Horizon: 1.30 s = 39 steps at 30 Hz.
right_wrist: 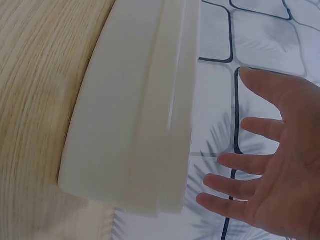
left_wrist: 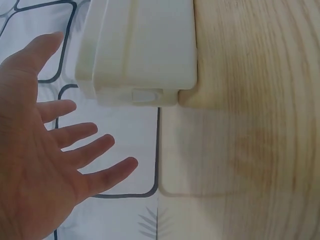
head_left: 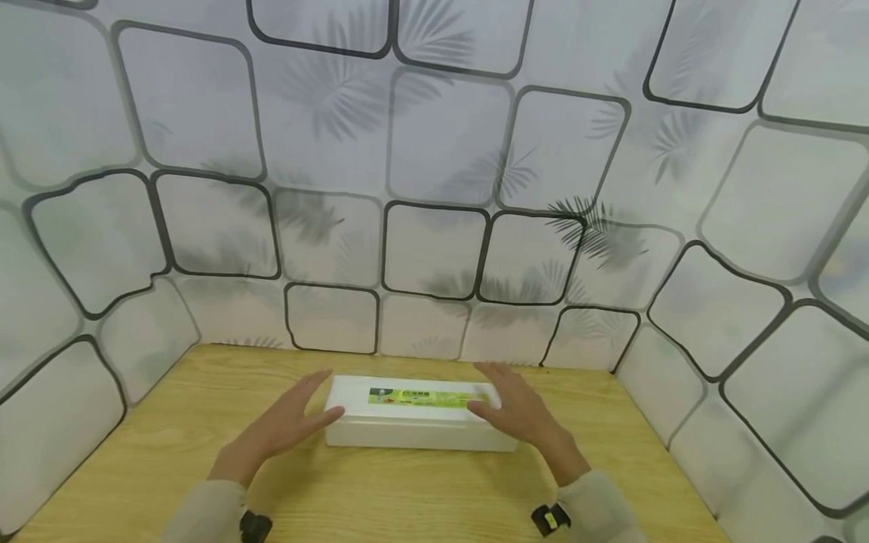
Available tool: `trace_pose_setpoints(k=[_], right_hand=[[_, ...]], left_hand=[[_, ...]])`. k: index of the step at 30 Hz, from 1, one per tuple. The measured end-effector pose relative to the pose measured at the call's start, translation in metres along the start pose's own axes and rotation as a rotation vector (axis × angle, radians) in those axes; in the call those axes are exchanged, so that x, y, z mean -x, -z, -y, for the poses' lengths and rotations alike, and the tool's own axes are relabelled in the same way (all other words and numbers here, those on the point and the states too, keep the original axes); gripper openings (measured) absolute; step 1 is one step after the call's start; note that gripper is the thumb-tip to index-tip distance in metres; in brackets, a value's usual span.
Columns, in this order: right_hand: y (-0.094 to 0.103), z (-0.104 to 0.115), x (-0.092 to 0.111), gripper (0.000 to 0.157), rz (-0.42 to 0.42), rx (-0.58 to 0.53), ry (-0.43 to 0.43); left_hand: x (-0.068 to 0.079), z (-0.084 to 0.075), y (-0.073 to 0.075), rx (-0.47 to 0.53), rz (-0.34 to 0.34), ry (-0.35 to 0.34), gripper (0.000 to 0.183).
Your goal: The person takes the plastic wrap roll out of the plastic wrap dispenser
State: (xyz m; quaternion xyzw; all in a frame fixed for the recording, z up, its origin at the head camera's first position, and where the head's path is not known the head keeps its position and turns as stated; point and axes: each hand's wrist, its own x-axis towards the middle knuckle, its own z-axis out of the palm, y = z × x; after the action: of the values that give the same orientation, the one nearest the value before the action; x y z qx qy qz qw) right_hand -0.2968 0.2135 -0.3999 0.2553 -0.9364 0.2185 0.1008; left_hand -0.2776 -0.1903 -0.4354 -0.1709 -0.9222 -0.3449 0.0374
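A long white lidded box [head_left: 421,434] lies on the wooden table, with a green and yellow label [head_left: 421,397] on its top. My left hand [head_left: 288,422] is at the box's left end, fingers spread and thumb toward the lid. In the left wrist view a gap shows between the left fingers [left_wrist: 112,175] and the box end [left_wrist: 145,55], where a small tab sits. My right hand [head_left: 519,407] is over the right end, overlapping it in the head view. The right wrist view shows its spread fingers [right_wrist: 235,185] apart from the box side [right_wrist: 115,115]. Neither hand holds anything.
The pale wooden table [head_left: 407,498] runs back to a wall [head_left: 434,249] covered with a rounded-square and leaf pattern. Patterned side walls [head_left: 767,422] bound the table on the left and right. Dark straps [head_left: 551,520] sit at both sleeve cuffs.
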Motion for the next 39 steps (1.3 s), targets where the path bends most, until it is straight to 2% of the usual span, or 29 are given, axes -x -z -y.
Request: trace_pose_setpoints(k=[6,16,28,32,39], right_hand=[[-0.005,0.005,-0.002,0.07,0.044,-0.03,-0.016],[-0.011,0.012,-0.009,0.068,0.063,-0.045,-0.01],[-0.019,0.02,-0.018,0.068,0.098,-0.062,0.036],[-0.023,0.022,-0.019,0.068,0.106,-0.049,0.044],[-0.026,0.022,-0.021,0.069,0.109,-0.009,0.047]], left_hand=[[0.002,0.008,-0.003,0.061,0.024,0.037,0.088],[-0.001,0.014,-0.012,0.145,0.052,0.105,0.094],[-0.002,0.025,-0.02,0.22,0.043,0.116,0.101],[-0.003,0.028,-0.023,0.229,0.047,0.131,0.102],[-0.003,0.028,-0.029,0.247,0.035,0.117,0.1]])
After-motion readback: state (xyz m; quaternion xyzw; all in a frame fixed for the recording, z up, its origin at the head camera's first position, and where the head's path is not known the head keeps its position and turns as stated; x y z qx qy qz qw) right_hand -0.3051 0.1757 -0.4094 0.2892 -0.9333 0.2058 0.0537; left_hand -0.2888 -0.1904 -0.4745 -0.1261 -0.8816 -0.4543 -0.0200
